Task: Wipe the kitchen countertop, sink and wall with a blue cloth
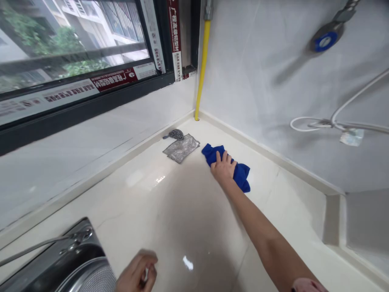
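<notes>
A crumpled blue cloth (241,174) lies on the pale glossy countertop (158,219) near the far corner. My right hand (224,165) presses down on it from above, fingers spread over the fabric. Low in the view, my left hand (138,271) hovers or rests near the sink's edge with its fingers curled; no object shows in it. Left of the cloth lie a silvery grey mesh cloth (182,148) and, touching its back edge, a dark steel wool scrubber (176,134).
A sink (91,239) with a metal strainer basket (94,278) is at the lower left. A yellow pipe (203,69) rises from the corner. White cables (334,121) and a blue-handled valve (325,41) are on the right wall. A window (75,44) is at upper left.
</notes>
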{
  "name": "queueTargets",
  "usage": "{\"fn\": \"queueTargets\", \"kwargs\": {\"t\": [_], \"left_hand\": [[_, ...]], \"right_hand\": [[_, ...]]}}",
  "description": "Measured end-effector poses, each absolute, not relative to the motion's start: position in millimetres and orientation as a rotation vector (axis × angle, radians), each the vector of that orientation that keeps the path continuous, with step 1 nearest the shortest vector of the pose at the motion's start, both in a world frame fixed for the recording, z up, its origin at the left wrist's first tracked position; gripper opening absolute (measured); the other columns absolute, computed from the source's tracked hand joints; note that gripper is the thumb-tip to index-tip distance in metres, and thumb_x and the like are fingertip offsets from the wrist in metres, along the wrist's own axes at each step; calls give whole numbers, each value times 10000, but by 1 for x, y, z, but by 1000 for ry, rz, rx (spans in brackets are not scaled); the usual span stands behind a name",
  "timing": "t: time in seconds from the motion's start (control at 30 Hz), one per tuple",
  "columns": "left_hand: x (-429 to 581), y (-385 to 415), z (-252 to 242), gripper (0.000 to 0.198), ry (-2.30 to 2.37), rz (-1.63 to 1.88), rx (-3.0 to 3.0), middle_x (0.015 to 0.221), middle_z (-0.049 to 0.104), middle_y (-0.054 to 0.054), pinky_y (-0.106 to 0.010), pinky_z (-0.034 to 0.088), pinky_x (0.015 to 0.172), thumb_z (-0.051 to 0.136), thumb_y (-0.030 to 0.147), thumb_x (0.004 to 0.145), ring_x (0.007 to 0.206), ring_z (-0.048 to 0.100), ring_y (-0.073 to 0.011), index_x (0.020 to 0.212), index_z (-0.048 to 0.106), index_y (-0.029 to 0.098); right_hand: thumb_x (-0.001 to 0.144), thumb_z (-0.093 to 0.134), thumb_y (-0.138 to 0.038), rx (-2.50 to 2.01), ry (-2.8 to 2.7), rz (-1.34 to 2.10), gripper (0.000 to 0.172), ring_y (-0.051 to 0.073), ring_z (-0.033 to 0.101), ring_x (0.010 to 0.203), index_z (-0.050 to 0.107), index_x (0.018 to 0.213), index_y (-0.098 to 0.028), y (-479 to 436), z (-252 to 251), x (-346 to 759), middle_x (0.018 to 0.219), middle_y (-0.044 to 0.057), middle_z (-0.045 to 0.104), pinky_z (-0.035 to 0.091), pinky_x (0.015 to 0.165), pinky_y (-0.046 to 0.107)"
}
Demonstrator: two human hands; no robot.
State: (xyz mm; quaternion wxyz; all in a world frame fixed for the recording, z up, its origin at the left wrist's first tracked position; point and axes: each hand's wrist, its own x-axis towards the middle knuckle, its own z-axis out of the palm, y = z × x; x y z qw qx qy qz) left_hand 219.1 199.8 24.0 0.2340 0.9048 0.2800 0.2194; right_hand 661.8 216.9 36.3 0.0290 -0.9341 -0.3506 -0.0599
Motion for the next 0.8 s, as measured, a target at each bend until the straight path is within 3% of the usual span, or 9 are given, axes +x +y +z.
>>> {"fn": "queueTargets", "kwargs": {"t": [0.1, 0.27, 0.4, 0.5, 0.67, 0.73, 0.8], "left_hand": [[221, 201, 26, 114, 752, 616, 2498, 869, 672, 10, -199, 491, 529, 495, 268, 973, 494, 526, -77, 965, 603, 231], [220, 203, 24, 127, 767, 607, 2501, 855, 679, 23, -208, 508, 544, 491, 283, 970, 497, 537, -88, 960, 611, 242], [216, 207, 17, 129, 738, 626, 2490, 870, 693, 17, -210, 546, 604, 508, 284, 949, 622, 638, -117, 973, 631, 255], [215, 209, 13, 137, 707, 652, 2510, 878, 704, 4, -226, 571, 660, 506, 268, 931, 740, 696, -148, 966, 638, 257], [216, 206, 12, 136, 690, 692, 2554, 879, 696, -2, -257, 556, 649, 496, 223, 921, 727, 688, -159, 974, 618, 256], [216, 203, 14, 140, 693, 730, 2529, 881, 687, -5, -262, 552, 669, 482, 201, 923, 748, 683, -160, 968, 605, 252], [215, 200, 14, 140, 700, 741, 2505, 871, 673, -3, -263, 542, 671, 480, 185, 923, 747, 672, -157, 963, 596, 251]], "right_hand": [[959, 371, -291, -2831, -1195, -150, 621, 382, 418, 1294, 389, 1554, -112, 211, 37, 621, 1600, 247, 350, 339, 1003, 576], [928, 437, -318, -2677, -1414, 72, 667, 392, 415, 1303, 371, 1565, -129, 197, 45, 554, 1637, 213, 312, 341, 1016, 596], [886, 503, -357, -2425, -1594, 247, 712, 400, 395, 1339, 378, 1560, -165, 185, 54, 484, 1666, 169, 273, 325, 1051, 605], [837, 562, -360, -2180, -1730, 324, 705, 366, 446, 1297, 443, 1516, -216, 173, 52, 438, 1635, 120, 360, 359, 1040, 561], [813, 587, -293, -2004, -1741, 246, 402, 279, 586, 1114, 714, 1194, -299, 136, 30, 435, 1348, 54, 658, 419, 976, 461], [858, 517, -229, -2164, -1518, 94, 417, 276, 581, 1157, 718, 1220, -271, 114, 24, 456, 1344, 81, 665, 417, 991, 453], [947, 419, -234, -2413, -1253, -68, 470, 302, 524, 1267, 643, 1359, -264, 95, 20, 479, 1464, 96, 585, 397, 1023, 489]]}}
